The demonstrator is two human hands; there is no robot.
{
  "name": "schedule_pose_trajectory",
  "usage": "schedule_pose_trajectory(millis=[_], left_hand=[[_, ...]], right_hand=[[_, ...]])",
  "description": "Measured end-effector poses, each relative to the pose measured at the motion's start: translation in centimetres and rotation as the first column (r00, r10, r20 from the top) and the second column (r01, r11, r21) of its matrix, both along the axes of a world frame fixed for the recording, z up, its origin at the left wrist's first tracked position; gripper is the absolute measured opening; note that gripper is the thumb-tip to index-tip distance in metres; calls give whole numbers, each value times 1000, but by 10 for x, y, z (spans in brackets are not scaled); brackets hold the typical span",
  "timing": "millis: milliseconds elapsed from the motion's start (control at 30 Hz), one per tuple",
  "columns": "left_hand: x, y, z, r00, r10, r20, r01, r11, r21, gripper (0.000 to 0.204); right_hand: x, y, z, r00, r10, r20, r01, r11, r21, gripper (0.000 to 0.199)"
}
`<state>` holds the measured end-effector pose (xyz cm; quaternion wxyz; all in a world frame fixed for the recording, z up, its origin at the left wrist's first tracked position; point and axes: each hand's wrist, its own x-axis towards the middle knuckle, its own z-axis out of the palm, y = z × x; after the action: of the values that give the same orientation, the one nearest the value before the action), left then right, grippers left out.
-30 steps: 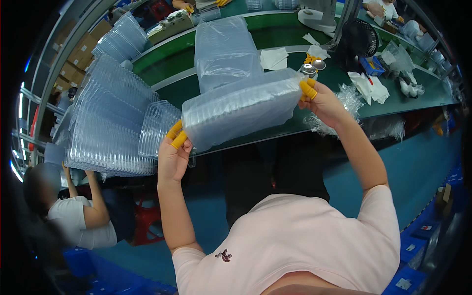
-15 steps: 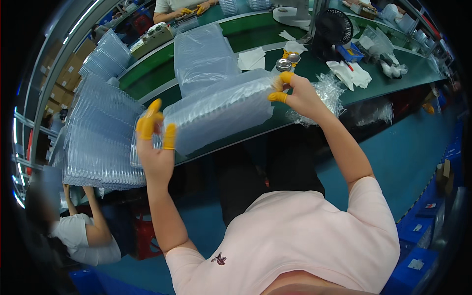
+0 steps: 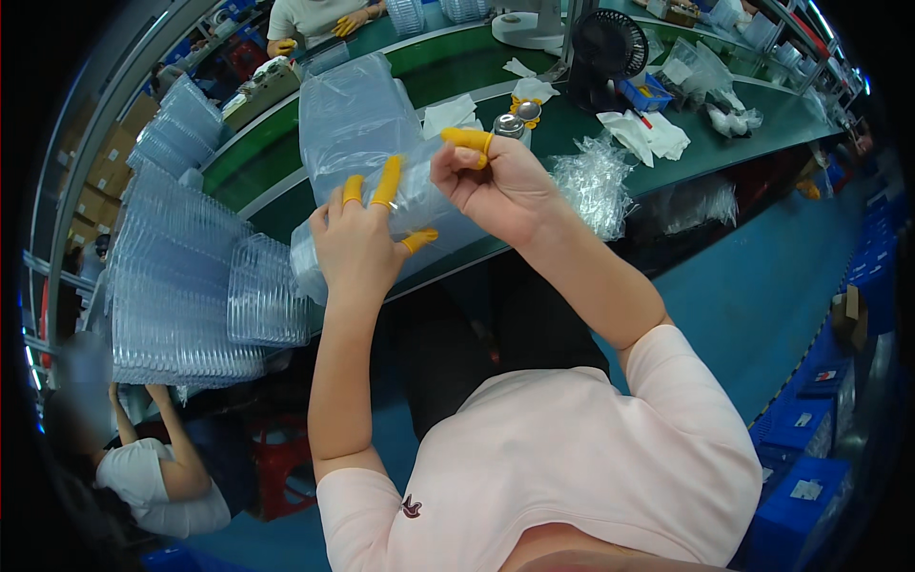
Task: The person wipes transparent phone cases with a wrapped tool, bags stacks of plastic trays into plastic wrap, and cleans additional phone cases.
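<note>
A bundle of clear plastic trays in film [image 3: 419, 202] lies across the front of the green table. My left hand [image 3: 362, 234], with yellow finger cots, rests on its left part, fingers spread and stretched out. At the bundle's right end, my right hand [image 3: 500, 191] is raised with fingers curled and a yellow-cotted finger bent toward the thumb; whatever is in that pinch, if anything, is hidden. Just behind lie more film-wrapped bundles [image 3: 348, 119]. To the left of the bundle stands a short stack of clear trays [image 3: 269, 291], beside a long leaning stack [image 3: 172, 276].
Crumpled clear film [image 3: 593, 186] lies to the right of the bundle. Farther back are white papers [image 3: 643, 136], round metal-topped items [image 3: 510, 124], a black fan [image 3: 610, 57] and a blue box [image 3: 645, 93]. One co-worker sits at left; another works across the table.
My left hand has moved right, from the bundle's left end onto its top. My right hand has come inward and its fingers have curled. The short tray stack now shows fully.
</note>
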<state>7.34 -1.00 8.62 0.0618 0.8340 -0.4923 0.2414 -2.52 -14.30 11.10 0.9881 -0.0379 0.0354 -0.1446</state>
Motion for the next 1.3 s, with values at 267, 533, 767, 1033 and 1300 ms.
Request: schedule_pose_trajectory(millis=[267,533,767,1033,1300], left_hand=[[-11,-16,-15,983,-140,121,162,967,-195,33],[-2,-4,-29,962,-243,124,264,944,-197,34],[-10,-11,-26,942,-275,195,322,905,-278,29],[20,21,24,869,-312,384,356,933,-47,25],[13,37,49,872,-261,-415,297,955,23,61]], right_hand=[[11,8,-25,998,-24,53,29,994,-104,8],[-78,-53,-54,782,-547,297,133,-319,-938,51],[-1,-19,-85,892,-443,94,86,-39,-996,92],[8,-9,-109,923,-378,70,80,10,-997,81],[4,-4,-115,928,-356,111,86,-84,-993,73]])
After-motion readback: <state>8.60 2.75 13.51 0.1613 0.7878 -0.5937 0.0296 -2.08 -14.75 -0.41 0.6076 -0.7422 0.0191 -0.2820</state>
